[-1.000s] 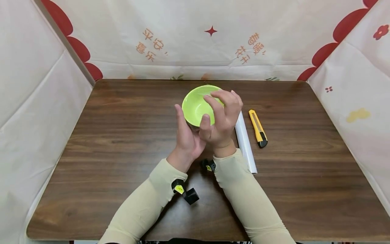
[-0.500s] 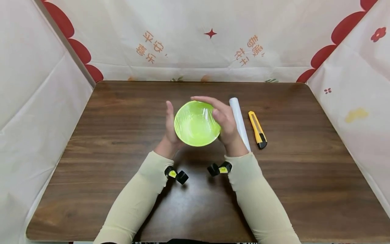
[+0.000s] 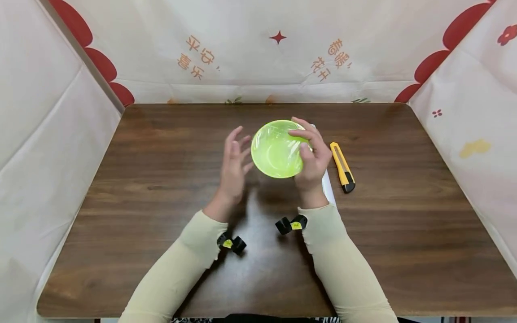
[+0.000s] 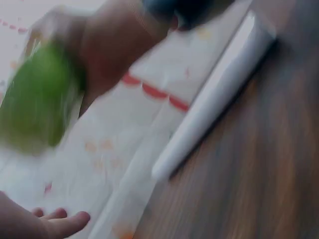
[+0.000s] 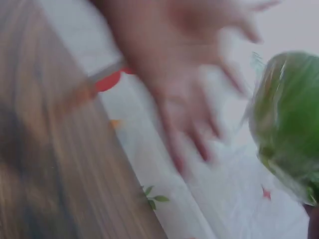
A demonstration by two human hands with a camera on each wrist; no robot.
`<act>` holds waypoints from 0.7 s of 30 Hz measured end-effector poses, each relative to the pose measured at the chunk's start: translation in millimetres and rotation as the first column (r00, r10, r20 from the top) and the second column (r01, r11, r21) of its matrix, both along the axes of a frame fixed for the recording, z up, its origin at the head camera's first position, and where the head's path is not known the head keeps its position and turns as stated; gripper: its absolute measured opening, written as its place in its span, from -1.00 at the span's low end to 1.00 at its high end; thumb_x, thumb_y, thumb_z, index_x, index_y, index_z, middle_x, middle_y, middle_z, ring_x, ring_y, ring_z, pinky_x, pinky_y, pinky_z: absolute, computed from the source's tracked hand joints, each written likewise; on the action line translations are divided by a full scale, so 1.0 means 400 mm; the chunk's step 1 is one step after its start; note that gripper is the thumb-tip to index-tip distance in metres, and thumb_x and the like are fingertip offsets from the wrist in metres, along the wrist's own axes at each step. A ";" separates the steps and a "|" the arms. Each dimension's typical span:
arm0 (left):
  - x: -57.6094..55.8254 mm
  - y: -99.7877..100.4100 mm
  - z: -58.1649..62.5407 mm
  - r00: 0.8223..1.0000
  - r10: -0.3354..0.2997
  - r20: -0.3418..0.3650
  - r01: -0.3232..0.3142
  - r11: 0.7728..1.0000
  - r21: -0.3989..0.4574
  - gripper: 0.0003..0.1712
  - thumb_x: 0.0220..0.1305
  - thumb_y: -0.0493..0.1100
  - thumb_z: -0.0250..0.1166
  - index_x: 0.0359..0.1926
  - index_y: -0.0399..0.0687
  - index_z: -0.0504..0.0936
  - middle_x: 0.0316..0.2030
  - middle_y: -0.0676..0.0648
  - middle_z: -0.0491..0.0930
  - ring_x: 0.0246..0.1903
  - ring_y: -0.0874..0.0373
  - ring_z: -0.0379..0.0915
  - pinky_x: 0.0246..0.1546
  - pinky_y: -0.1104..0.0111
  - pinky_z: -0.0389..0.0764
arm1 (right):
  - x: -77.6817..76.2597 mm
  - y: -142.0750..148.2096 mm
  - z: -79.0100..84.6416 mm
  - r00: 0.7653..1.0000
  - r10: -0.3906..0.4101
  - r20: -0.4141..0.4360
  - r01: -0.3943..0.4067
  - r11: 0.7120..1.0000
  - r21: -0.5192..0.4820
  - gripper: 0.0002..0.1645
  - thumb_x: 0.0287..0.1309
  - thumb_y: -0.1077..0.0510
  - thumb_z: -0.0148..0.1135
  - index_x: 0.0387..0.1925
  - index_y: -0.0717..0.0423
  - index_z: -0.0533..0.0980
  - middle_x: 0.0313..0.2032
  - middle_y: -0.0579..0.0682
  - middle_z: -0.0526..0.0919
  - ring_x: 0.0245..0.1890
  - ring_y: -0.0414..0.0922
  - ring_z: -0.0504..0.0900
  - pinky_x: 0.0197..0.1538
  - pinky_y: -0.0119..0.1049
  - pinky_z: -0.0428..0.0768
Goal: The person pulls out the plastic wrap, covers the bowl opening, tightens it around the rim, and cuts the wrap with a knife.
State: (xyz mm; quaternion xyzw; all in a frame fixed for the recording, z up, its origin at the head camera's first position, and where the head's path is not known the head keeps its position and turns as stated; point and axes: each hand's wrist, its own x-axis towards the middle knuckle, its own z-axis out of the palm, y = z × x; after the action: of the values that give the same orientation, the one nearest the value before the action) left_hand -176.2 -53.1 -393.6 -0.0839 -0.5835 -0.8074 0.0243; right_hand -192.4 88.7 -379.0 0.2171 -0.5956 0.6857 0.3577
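A lime-green bowl [image 3: 276, 150] is held up above the table, its mouth covered with clear, shiny plastic wrap. My right hand [image 3: 316, 158] grips it at the right side, thumb and fingers bent over the rim. Left of the bowl, my left hand [image 3: 233, 168] is apart from it with fingers spread. In the right wrist view the wrap bunches in creases along the outside of the bowl [image 5: 291, 112], and the left hand [image 5: 174, 74] is blurred. The left wrist view catches the bowl [image 4: 42, 97] blurred in the right hand [image 4: 112, 47].
Partly hidden behind the right hand and forearm, a white roll [image 3: 328, 188] lies on the brown wooden table [image 3: 161, 202]. To its right is a yellow utility knife [image 3: 342, 168] with a black end. Printed white cloth [image 3: 258, 63] hangs around the back and sides.
Both hands were at the bowl, the left cupping it and the right over its rim. The left hand has let go and moved left; the bowl has shifted right in the right hand.
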 end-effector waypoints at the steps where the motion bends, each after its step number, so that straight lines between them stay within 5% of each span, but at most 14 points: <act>1: 0.007 0.013 0.003 0.999 0.032 -0.030 -0.030 0.998 0.058 -0.46 0.40 0.19 -0.38 0.27 0.10 0.13 0.16 -0.18 0.29 0.08 -0.03 0.36 0.04 0.06 0.47 | 0.000 -0.007 0.002 0.998 -0.039 -0.040 0.041 0.997 0.064 -0.51 -0.09 0.08 -0.13 -0.32 0.39 0.55 -0.08 0.29 0.56 0.01 0.12 0.49 0.04 -0.16 0.49; 3: 0.013 0.034 0.009 0.998 0.045 -0.051 -0.035 0.984 0.176 -0.51 0.43 0.10 -0.38 0.24 0.06 0.17 0.13 -0.12 0.33 0.06 0.04 0.37 0.04 0.16 0.48 | 0.002 -0.022 0.004 0.995 -0.066 -0.076 0.077 0.986 0.148 -0.45 -0.13 0.06 -0.10 -0.19 0.36 0.53 -0.05 0.25 0.55 0.01 0.09 0.48 0.06 -0.14 0.47; 7: 0.010 0.039 0.021 0.995 0.097 -0.011 -0.087 0.931 0.353 -0.51 0.45 0.04 -0.39 0.15 -0.06 0.31 0.04 -0.07 0.42 -0.02 0.11 0.42 -0.03 0.30 0.53 | 0.005 -0.046 -0.002 0.991 0.130 0.034 -0.133 0.985 0.111 -0.34 -0.03 0.11 -0.17 0.15 0.33 0.32 0.08 0.25 0.43 0.12 0.04 0.39 0.18 -0.17 0.38; 9: 0.005 0.029 0.027 0.997 0.078 0.020 -0.080 0.921 0.380 -0.49 0.44 0.04 -0.39 0.16 -0.07 0.32 0.05 -0.06 0.42 -0.01 0.12 0.40 -0.02 0.32 0.51 | 0.008 -0.049 -0.007 0.957 0.257 0.133 -0.261 0.965 0.011 -0.33 0.04 0.12 -0.24 0.22 0.30 0.23 0.12 0.21 0.40 0.13 -0.01 0.38 0.18 -0.23 0.37; 11: 0.002 0.021 0.029 0.998 0.018 0.066 -0.043 0.916 0.399 -0.48 0.44 0.05 -0.38 0.17 -0.06 0.33 0.05 -0.06 0.42 0.00 0.12 0.40 -0.01 0.31 0.50 | 0.009 -0.049 -0.014 0.900 0.385 0.206 -0.370 0.923 -0.110 -0.35 0.11 0.09 -0.28 0.25 0.24 0.19 0.14 0.13 0.39 0.11 -0.05 0.38 0.15 -0.26 0.39; 14: -0.004 0.011 0.027 0.988 -0.071 0.138 0.008 0.912 0.410 -0.48 0.43 0.07 -0.37 0.16 -0.03 0.34 0.00 -0.04 0.45 -0.02 0.13 0.42 -0.01 0.30 0.50 | 0.009 -0.044 -0.024 0.860 0.444 0.250 -0.417 0.895 -0.156 -0.36 0.18 0.00 -0.31 0.24 0.21 0.21 0.09 0.06 0.42 0.03 -0.08 0.42 0.07 -0.26 0.44; 16: -0.015 0.000 0.022 0.982 -0.089 0.169 0.015 0.919 0.394 -0.49 0.43 0.09 -0.36 0.14 -0.03 0.34 -0.06 -0.01 0.47 -0.07 0.16 0.44 -0.05 0.32 0.52 | 0.001 -0.035 -0.028 0.862 0.432 0.267 -0.427 0.901 -0.079 -0.37 0.23 -0.03 -0.34 0.24 0.19 0.22 0.10 0.06 0.41 0.05 -0.10 0.41 0.10 -0.26 0.42; 19: -0.038 -0.027 0.017 0.981 -0.086 0.175 0.026 0.946 0.322 -0.46 0.43 0.13 -0.35 0.11 -0.07 0.37 -0.14 -0.01 0.49 -0.17 0.17 0.48 -0.19 0.34 0.58 | -0.014 -0.018 -0.025 0.910 0.345 0.229 -0.375 0.922 0.100 -0.35 0.30 -0.08 -0.34 0.25 0.25 0.20 0.16 0.18 0.37 0.15 -0.09 0.36 0.23 -0.24 0.33; 21: -0.051 -0.041 0.017 0.976 -0.140 0.165 0.092 0.958 0.270 -0.41 0.41 0.18 -0.37 0.14 -0.07 0.35 -0.11 -0.03 0.48 -0.17 0.17 0.48 -0.22 0.36 0.58 | -0.023 -0.011 -0.023 0.924 0.321 0.207 -0.355 0.922 0.153 -0.35 0.30 -0.09 -0.31 0.23 0.26 0.23 0.17 0.26 0.35 0.20 -0.07 0.34 0.28 -0.23 0.28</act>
State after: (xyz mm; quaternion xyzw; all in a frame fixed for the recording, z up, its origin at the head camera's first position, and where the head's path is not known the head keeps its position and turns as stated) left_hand -196.5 -69.5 -387.0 -0.0401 -0.4661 -0.8814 -0.0661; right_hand -201.6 84.4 -388.1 0.2876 -0.6405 0.6946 0.1570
